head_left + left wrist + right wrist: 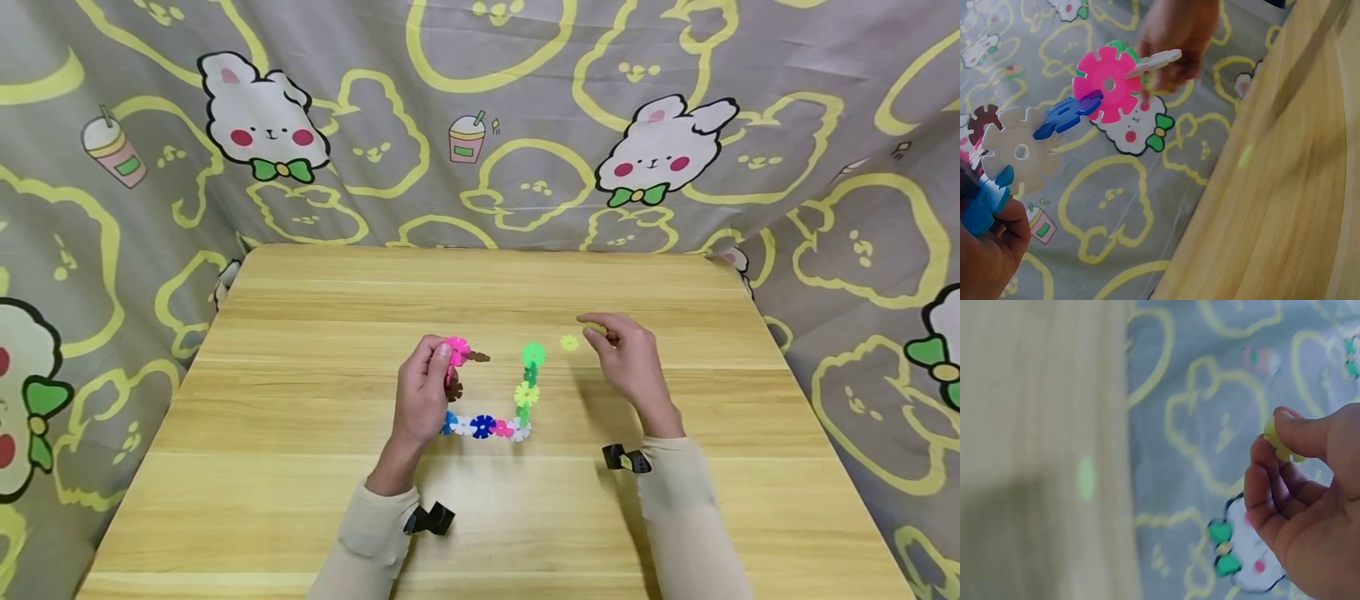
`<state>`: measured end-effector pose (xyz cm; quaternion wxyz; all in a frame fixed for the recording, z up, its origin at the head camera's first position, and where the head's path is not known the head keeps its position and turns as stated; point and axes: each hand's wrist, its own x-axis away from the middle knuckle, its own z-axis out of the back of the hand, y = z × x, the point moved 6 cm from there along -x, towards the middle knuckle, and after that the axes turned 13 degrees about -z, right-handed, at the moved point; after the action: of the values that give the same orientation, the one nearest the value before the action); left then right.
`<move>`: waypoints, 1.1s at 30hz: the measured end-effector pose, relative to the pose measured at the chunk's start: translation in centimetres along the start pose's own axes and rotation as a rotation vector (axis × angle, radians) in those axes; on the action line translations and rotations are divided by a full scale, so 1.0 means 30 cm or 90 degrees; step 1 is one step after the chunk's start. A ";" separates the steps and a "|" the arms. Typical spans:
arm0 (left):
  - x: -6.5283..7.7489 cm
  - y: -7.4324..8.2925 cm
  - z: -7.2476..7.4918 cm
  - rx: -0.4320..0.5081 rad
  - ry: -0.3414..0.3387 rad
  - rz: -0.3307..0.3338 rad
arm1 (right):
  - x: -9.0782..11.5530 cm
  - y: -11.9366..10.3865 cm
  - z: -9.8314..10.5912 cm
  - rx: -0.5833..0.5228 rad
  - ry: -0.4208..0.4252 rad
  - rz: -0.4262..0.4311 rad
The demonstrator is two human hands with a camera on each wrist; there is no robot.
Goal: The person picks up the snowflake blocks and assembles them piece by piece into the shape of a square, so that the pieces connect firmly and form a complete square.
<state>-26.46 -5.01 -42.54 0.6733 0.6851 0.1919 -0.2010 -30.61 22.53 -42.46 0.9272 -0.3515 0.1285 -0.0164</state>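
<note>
My left hand [423,392] grips one side of a U-shaped chain of slotted snowflake discs, with its thumb by a pink disc [458,350]. Brown discs [454,388] stick out near those fingers. Along the bottom of the chain run white, dark blue [483,427] and pink discs. Its right side climbs through a yellow disc [527,394] to a bright green disc [533,354] at the free end. Between thumb and forefinger, my right hand [633,362] pinches a yellow snowflake disc [1279,442], apart from the chain and to its right.
A loose yellow-green disc [569,342] lies on the wooden table [300,467] between the chain's green end and my right hand. Behind the table and along both sides hangs a grey curtain [525,100] with cartoon prints. Black straps [429,518] sit at both wrists.
</note>
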 end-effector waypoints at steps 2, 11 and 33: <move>0.001 0.000 0.000 0.001 0.000 -0.001 | 0.017 -0.055 0.008 -0.034 -0.002 0.023; 0.001 0.005 0.000 0.005 0.002 -0.010 | 0.089 -0.227 0.019 -0.183 -0.044 0.047; 0.008 0.010 -0.024 -0.016 -0.018 -0.013 | 0.157 -0.354 -0.057 -0.184 -0.147 0.072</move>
<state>-26.08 -4.32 -42.41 0.6827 0.6716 0.1919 -0.2146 -25.85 12.86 -37.81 0.8751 -0.4728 0.0416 0.0947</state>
